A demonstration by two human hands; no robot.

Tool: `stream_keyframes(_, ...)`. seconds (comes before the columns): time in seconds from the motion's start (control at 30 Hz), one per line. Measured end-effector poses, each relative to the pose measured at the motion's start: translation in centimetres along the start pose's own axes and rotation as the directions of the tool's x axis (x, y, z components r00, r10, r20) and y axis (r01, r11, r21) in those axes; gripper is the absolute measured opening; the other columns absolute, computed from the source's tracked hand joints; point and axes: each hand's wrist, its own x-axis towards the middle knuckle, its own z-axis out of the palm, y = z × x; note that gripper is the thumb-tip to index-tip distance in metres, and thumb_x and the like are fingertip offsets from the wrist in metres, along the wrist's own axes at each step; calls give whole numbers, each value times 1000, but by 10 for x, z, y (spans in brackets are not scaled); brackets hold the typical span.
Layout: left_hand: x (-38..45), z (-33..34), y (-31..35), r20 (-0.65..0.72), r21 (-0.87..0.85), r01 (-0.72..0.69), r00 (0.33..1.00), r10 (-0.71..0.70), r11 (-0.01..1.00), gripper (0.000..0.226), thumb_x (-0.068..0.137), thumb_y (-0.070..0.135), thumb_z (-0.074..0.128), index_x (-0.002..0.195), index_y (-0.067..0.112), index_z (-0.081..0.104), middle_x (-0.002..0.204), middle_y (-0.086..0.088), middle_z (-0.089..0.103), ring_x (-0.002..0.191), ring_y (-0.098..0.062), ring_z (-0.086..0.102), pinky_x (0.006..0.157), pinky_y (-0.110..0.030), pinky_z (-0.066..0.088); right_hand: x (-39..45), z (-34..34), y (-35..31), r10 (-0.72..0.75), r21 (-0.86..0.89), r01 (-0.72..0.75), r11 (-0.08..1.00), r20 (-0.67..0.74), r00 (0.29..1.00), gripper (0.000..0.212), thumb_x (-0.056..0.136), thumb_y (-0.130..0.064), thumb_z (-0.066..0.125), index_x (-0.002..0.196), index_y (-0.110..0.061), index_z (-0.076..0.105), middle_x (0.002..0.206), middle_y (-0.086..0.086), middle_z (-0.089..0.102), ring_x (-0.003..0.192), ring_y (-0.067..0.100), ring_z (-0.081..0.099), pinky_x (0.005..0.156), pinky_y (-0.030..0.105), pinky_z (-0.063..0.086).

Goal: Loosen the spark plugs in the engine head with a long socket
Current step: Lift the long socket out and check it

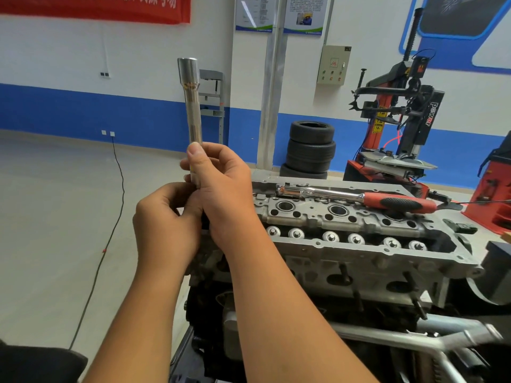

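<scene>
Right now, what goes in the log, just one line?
stage: socket prep | long socket: upright, off engine head | right hand: grips socket | left hand: at socket's bottom end | ratchet: lying on head

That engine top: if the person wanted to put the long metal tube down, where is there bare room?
The back rim of the engine head, left of the ratchet, shows a bare strip. The middle is crowded with round holes and a valve row. Both hands hold the tube.
</scene>
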Motion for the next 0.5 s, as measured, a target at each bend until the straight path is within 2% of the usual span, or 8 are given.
stream_keyframes(0.07, -1, 1, -1, -36, 48, -18, 999, 19, 999, 11, 93, 16, 71, 99, 23, 76, 89, 7, 76, 82, -22, 71, 79, -54, 62, -2, 0, -1, 0, -6, 0, 1000, 1, 1000, 9, 96, -30, 74, 101, -27, 67, 105, 12, 74, 83, 11, 66, 78, 29, 60)
stream_keyframes(0.13, -2, 1, 0, -56, 69, -37, 998, 41, 997, 14, 91, 15, 72, 93, 29, 73, 86, 13, 74, 74, -16, 68, 76, -52, 61, -2, -1, 0, -8, -20, 8, 1000, -4, 1000, 12, 94, -30, 76, 100, -29, 65, 108, 18, 72, 82, 13, 66, 77, 32, 60)
stream_keyframes(0.2, -2, 1, 1, -13, 39, -49, 999, 50, 998, 19, 93, 18, 70, 90, 37, 74, 80, 13, 75, 68, -11, 67, 72, -50, 62, -2, -1, 0, -18, -15, 18, 1000, -12, 1000, 12, 94, -30, 76, 97, -30, 65, 105, 20, 72, 80, 12, 65, 75, 31, 59)
stream_keyframes(0.27, -2, 0, 3, 50, -1, -51, 997, 51, 999, 25, 97, 22, 65, 88, 42, 77, 80, 13, 76, 72, -15, 71, 69, -49, 62, -2, -1, 0, -34, -2, 34, 999, -19, 999, 9, 95, -28, 75, 96, -30, 67, 102, 20, 72, 78, 10, 63, 76, 31, 57)
stream_keyframes(0.33, -2, -1, 3, 69, -14, -48, 996, 49, 999, 27, 98, 23, 63, 88, 43, 77, 81, 13, 77, 77, -22, 73, 71, -52, 62, 0, -1, 0, -35, 11, 35, 999, -23, 999, 3, 97, -27, 73, 98, -27, 70, 96, 14, 73, 79, 8, 63, 80, 32, 55)
stream_keyframes(0.43, 0, 0, 2, 24, -13, -22, 999, 22, 1000, 22, 96, 22, 69, 89, 41, 75, 84, 10, 77, 81, -20, 74, 77, -52, 62, 1, 0, 1, -3, 33, 4, 999, -25, 1000, 7, 100, -29, 68, 96, -25, 72, 85, -3, 71, 81, 10, 62, 83, 35, 55)
stream_keyframes(0.5, -1, 1, 1, -14, 18, -11, 1000, 11, 1000, 22, 93, 21, 72, 87, 41, 72, 84, 13, 75, 81, -17, 73, 77, -50, 63, 1, -1, 1, 6, 40, -5, 999, -17, 1000, 4, 97, -29, 72, 95, -26, 72, 85, -3, 71, 80, 9, 64, 77, 27, 58)
